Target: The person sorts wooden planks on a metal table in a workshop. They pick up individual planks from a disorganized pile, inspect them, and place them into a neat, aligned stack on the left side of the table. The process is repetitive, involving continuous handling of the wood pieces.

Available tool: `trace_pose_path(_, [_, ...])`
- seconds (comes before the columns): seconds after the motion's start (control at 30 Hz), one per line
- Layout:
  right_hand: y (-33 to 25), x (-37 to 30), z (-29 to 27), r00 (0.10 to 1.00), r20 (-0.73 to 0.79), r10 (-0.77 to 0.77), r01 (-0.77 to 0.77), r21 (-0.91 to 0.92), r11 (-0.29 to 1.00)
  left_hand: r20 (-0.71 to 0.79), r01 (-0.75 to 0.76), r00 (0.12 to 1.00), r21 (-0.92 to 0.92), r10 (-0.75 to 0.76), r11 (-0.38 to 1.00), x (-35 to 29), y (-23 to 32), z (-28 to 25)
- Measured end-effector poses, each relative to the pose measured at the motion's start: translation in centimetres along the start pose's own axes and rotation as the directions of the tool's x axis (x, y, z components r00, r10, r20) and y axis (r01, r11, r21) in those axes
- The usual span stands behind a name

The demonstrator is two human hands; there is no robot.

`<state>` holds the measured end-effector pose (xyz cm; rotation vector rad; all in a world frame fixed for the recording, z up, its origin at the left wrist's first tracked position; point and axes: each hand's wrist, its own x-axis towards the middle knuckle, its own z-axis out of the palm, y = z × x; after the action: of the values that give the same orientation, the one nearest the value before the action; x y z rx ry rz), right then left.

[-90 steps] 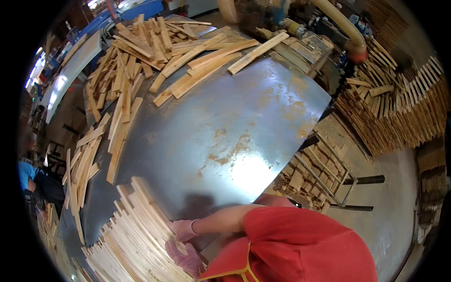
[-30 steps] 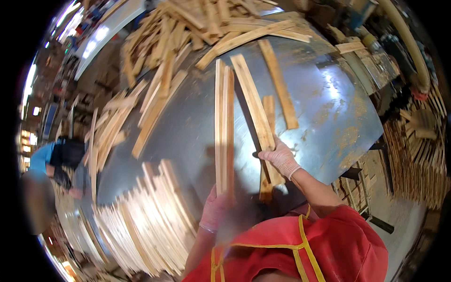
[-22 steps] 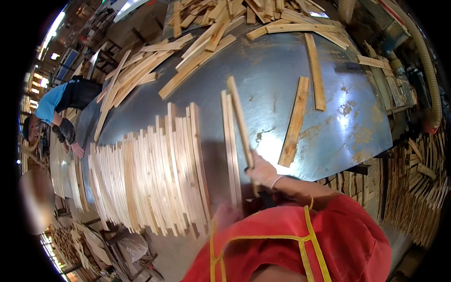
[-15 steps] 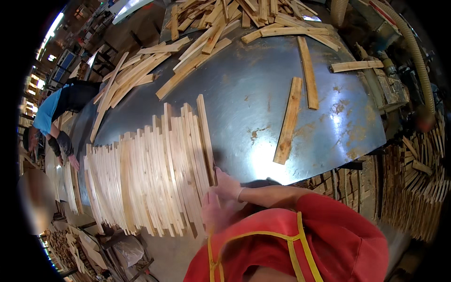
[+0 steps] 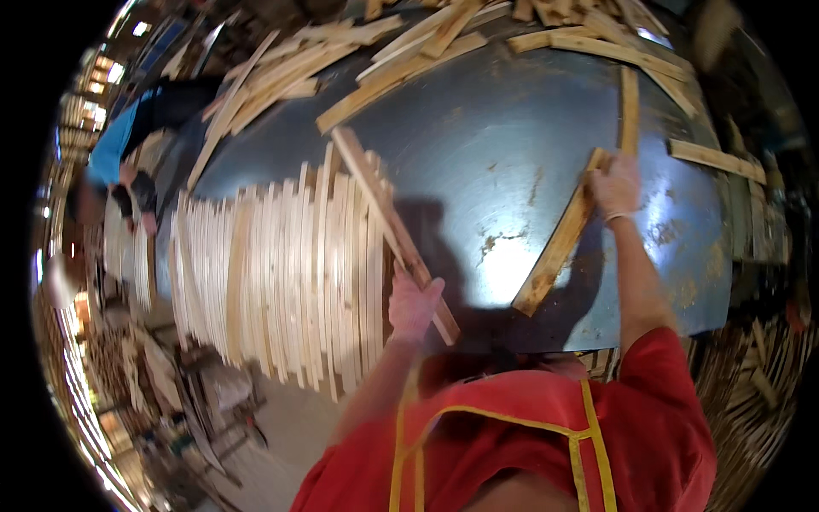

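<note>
My left hand is closed around a narrow wooden strip, which leans at a slant over the right end of a long row of strips. The row of pale strips stands packed side by side along the near left of the metal table. Farther right, my right hand grips the upper end of another wooden strip, whose lower end points toward me. Just beyond that hand another strip lies on the table, its near end partly hidden by my fingers.
Loose strips lie piled at the far left of the metal table, with more heaped along its far edge. A single strip lies at the right. A co-worker in a blue shirt bends over strips at the left.
My right hand has left the row's right end and taken hold of the strip lying to the right. The left hand now holds a strip tilted away from the row. The view has shifted.
</note>
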<state>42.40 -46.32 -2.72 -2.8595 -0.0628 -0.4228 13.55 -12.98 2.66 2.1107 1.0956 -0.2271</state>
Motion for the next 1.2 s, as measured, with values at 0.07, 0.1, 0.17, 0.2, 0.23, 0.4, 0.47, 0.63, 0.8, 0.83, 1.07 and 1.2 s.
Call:
trace_pose_path(0.07, [4.8, 1.0, 1.9, 0.954, 0.12, 0.273, -0.271, -0.034, 0.962, -0.066, 0.072, 0.996, 0.224, -0.058, 0.972, 1.9, -1.9, 2.2])
trace_pose_path(0.1, [6.3, 1.7, 2.4, 0.926, 0.227, 0.302, -0.31, 0.002, 0.951, 0.016, 0.064, 0.998, -0.069, -0.063, 0.996, 2.4, -3.8, 3.0])
trace_pose_path(0.17, [6.0, 1.7, 2.6, 0.927, 0.276, 0.254, -0.309, 0.18, 0.934, 0.123, 0.078, 0.992, -0.618, -0.002, 0.782, 2.6, -8.0, 3.5])
trace_pose_path(0.2, [5.9, 1.7, 2.4, 0.926, 0.293, 0.239, -0.318, 0.263, 0.911, 0.152, 0.113, 0.988, -0.686, -0.01, 0.719, 2.3, -8.6, 2.7])
trace_pose_path(0.23, [6.5, 1.5, 2.3, 0.93, 0.276, 0.242, -0.306, 0.218, 0.927, 0.19, 0.149, 0.982, -0.744, -0.007, 0.651, 1.7, -8.6, 1.4])
trace_pose_path(0.4, [6.2, -1.1, 1.0, 0.939, 0.235, 0.253, -0.286, 0.118, 0.951, 0.083, 0.055, 0.997, -0.747, 0.011, 0.662, 1.2, -12.2, -5.8])
trace_pose_path(0.47, [5.2, -3.5, 0.7, 0.944, 0.203, 0.26, -0.325, 0.428, 0.844, 0.0, 0.048, 0.999, -0.496, -0.055, 0.867, 0.8, -13.0, -9.6])
trace_pose_path(0.63, [-4.2, -14.9, 0.6, 0.935, 0.324, 0.146, -0.293, 0.469, 0.833, -0.247, 0.092, 0.967, 0.137, -0.056, 0.986, -0.1, -19.1, -16.9])
trace_pose_path(0.8, [-10.9, -17.1, -1.7, 0.906, 0.336, 0.258, -0.256, -0.051, 0.965, -0.304, 0.045, 0.953, 0.181, 0.012, 0.982, -1.4, -23.0, -18.5])
trace_pose_path(0.83, [-10.2, -16.9, -1.4, 0.894, 0.334, 0.297, -0.334, 0.057, 0.941, -0.391, -0.02, 0.915, 0.211, 0.103, 0.977, -1.8, -25.4, -18.9])
trace_pose_path(1.07, [-20.9, -28.7, -2.8, 0.73, 0.682, 0.045, -0.683, 0.73, -0.001, -0.447, -0.274, 0.751, 0.46, 0.487, 0.845, -1.0, -20.9, -18.9])
trace_pose_path(1.2, [-27.5, -32.7, -4.6, 0.397, 0.805, -0.44, -0.401, 0.584, 0.706, -0.128, -0.546, 0.789, 0.302, 0.601, 0.781, 2.9, -12.8, -12.1])
